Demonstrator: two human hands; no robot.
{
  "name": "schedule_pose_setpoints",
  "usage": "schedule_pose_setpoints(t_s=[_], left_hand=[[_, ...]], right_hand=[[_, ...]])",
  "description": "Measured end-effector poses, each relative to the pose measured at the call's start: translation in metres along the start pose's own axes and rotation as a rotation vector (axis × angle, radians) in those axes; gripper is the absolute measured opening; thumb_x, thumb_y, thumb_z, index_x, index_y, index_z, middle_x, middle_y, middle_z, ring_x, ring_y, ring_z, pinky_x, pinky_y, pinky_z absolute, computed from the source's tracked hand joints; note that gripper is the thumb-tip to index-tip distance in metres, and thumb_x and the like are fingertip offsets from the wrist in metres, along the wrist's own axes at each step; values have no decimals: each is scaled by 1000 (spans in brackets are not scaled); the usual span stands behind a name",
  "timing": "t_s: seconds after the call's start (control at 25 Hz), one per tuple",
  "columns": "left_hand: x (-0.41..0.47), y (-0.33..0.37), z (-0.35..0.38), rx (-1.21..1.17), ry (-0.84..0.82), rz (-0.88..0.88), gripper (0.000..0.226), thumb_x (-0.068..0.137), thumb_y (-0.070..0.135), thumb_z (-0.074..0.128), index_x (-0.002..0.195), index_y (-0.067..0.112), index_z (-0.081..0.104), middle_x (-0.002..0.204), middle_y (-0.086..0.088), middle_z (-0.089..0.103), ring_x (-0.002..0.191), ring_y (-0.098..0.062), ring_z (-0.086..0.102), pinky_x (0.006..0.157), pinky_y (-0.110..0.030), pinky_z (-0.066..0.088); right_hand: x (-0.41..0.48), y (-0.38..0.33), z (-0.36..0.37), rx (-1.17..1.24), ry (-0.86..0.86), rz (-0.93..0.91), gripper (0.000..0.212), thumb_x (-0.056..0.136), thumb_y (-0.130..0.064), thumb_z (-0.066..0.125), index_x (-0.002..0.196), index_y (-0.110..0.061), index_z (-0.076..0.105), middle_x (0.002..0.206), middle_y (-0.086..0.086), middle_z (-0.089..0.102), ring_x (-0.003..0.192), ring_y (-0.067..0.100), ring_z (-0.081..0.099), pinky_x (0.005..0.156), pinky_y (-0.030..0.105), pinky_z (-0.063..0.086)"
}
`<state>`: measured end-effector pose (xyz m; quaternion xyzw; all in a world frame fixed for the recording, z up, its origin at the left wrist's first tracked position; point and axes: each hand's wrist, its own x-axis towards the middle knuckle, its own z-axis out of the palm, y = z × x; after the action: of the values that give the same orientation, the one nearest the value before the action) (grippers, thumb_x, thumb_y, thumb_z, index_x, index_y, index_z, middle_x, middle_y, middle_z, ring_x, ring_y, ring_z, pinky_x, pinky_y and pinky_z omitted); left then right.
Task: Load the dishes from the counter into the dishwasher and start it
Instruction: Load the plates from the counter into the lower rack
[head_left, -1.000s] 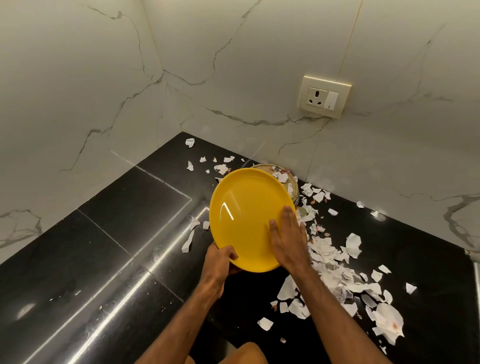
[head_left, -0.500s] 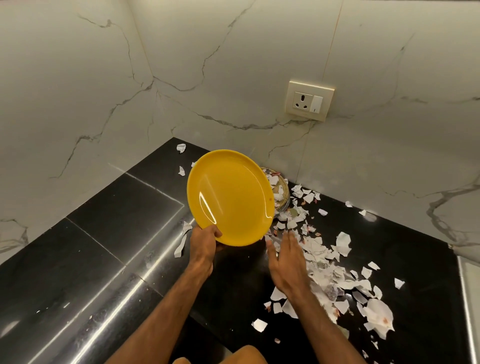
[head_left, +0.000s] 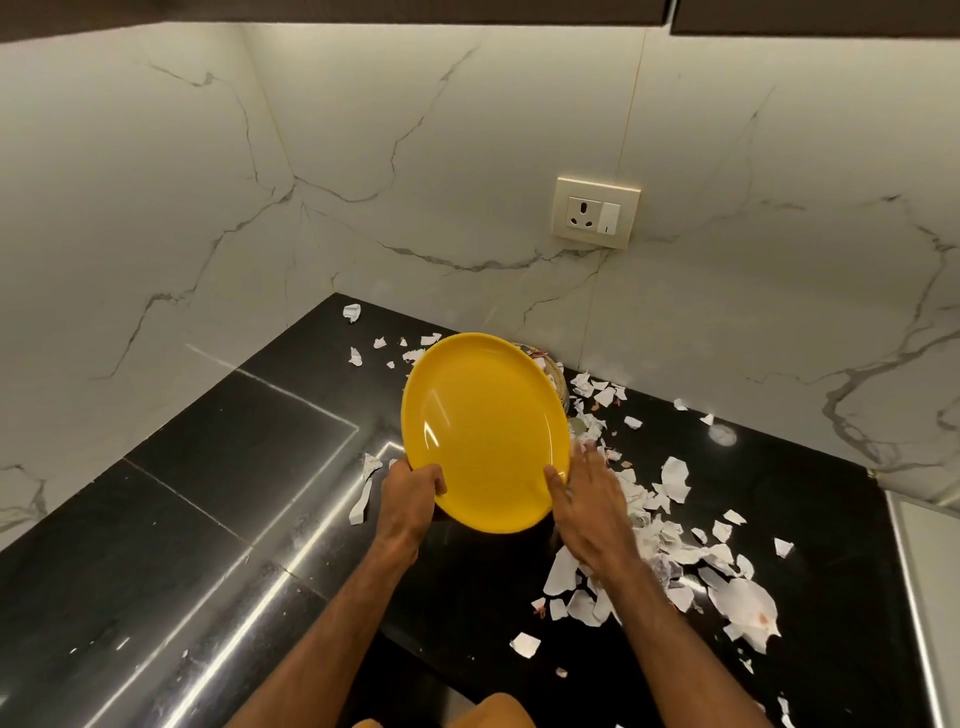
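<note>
Two walls fill the top of the frame. What are they like?

Pale marble wall (head_left: 467, 156) with thin grey veins, meeting in a corner at upper left of centre. Below it a glossy black counter (head_left: 208, 519) runs across the lower half, with bright streaks of reflected light at lower left.

And the dish?

One plate (head_left: 483, 431), round, plain bright yellow, smooth and shiny, with a shallow raised rim and small white glints on its left side. Nothing lies on its face. It sits in the middle of the frame, held up off the counter and tilted so its face is turned toward the camera.

Who has hold of it?

Only the left hand (head_left: 410, 493) grips it: its fingers curl round the lower left rim. The right hand (head_left: 587, 504) is at the lower right rim with its fingers stretched out straight and blurred. Its thumb overlaps the plate's edge, but whether it presses there I cannot tell.

Anything smaller?

A cream socket (head_left: 596, 213) with a switch is on the wall at upper right. The rim of a basket (head_left: 556, 371) peeks out behind the plate's upper right edge. Torn white paper scraps (head_left: 748, 608) lie scattered over the counter, thickest at right and lower right, with a few near the back corner.
</note>
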<state>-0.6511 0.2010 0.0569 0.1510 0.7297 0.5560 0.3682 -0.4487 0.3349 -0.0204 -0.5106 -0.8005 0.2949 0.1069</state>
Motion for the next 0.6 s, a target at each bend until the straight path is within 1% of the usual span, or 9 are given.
schedule_pose_setpoints(t_s=[0.08,0.12,0.2,0.28,0.32,0.4,0.48,0.56,0.6], left_hand=[[1,-4,-8,7,13,10,51,51,27,61,96,4,57,105,-23,66,104,-47,64,85,-69,56],[0,-4,-10,6,9,8,54,50,31,62,97,5,59,104,-22,67,104,-46,65,85,-69,56],[-4,-4,-12,-22,-16,31,48,54,38,64,94,12,64,100,-19,71,102,-45,67,86,-68,56],[-14,1,-15,-84,-30,56,33,75,48,66,96,23,69,99,-10,76,100,-38,71,90,-64,56],[-18,3,-16,-117,-54,62,29,87,54,63,98,28,70,102,-7,77,101,-35,72,90,-61,57],[-22,6,-25,-139,-113,50,36,98,60,53,100,30,73,105,-9,77,100,-36,73,89,-58,58],[-23,5,-37,-143,-198,46,44,96,65,49,97,34,79,105,-12,78,99,-37,75,88,-57,58],[-28,3,-48,-115,-278,56,41,94,67,49,99,39,79,109,-12,78,101,-36,74,90,-56,58],[-31,3,-52,-86,-300,62,40,95,66,51,104,37,77,110,-12,77,102,-36,74,90,-56,58]], right_hand=[[-1,6,-9,53,79,140,91,98,-79,10,167,-19,4,175,4,-3,161,21,0,130,49,7],[-5,6,-13,108,117,148,88,100,-76,15,167,-19,11,175,4,3,161,21,5,130,49,11],[-20,0,-17,293,175,109,73,106,-65,31,163,-21,31,172,4,24,158,20,22,125,44,23],[-38,-12,-22,546,219,118,58,107,-54,44,157,-24,45,163,3,43,145,22,44,112,39,42],[-46,-18,-26,634,242,136,56,107,-52,46,155,-25,47,160,2,47,139,24,52,102,37,48],[-61,-28,-35,687,286,184,54,107,-51,48,155,-26,47,155,0,51,124,23,59,84,28,49],[-76,-31,-41,706,310,216,50,107,-44,52,154,-26,48,144,-1,56,106,14,62,73,22,46],[-95,-31,-43,764,330,229,42,108,-34,55,149,-23,53,136,1,61,98,5,62,72,22,50],[-106,-31,-42,789,351,240,39,108,-30,56,146,-22,56,133,1,62,99,5,62,74,24,51]])
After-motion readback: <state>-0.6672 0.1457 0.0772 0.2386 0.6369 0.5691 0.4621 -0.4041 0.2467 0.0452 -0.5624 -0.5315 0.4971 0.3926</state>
